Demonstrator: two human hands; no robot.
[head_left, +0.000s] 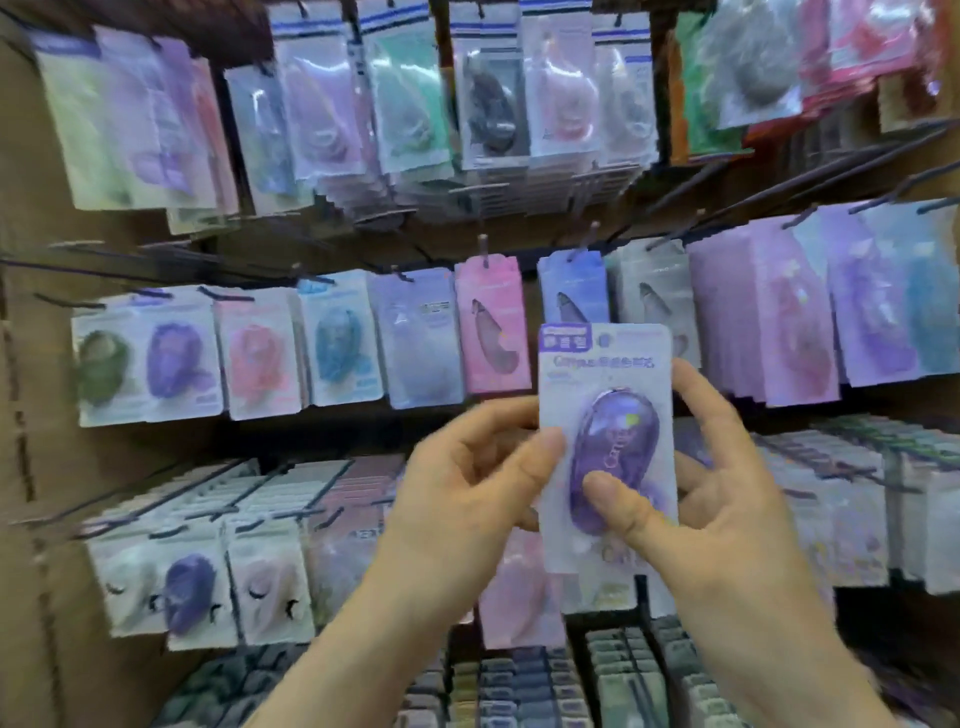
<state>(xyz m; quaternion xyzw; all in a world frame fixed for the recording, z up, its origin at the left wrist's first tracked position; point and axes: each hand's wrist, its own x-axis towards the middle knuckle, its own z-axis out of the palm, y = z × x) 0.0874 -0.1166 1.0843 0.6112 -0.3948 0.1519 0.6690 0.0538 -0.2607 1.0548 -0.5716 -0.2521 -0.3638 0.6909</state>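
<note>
I hold a carded blister pack (605, 395) upright in front of a shop display; it has a pale card and a purple oval item under clear plastic. My left hand (467, 478) pinches its left edge, thumb on the front. My right hand (722, 493) grips the right side, thumb pressed on the purple blister and fingers behind the card. The pack's lower end is partly covered by my right thumb.
A hook wall (31, 467) carries three rows of similar hanging packs: pastel ones at top (322, 109), a middle row (260, 353), and a lower row (192, 587). Bare metal hooks (831, 166) jut out at right. Small boxed items (524, 686) fill the shelf below.
</note>
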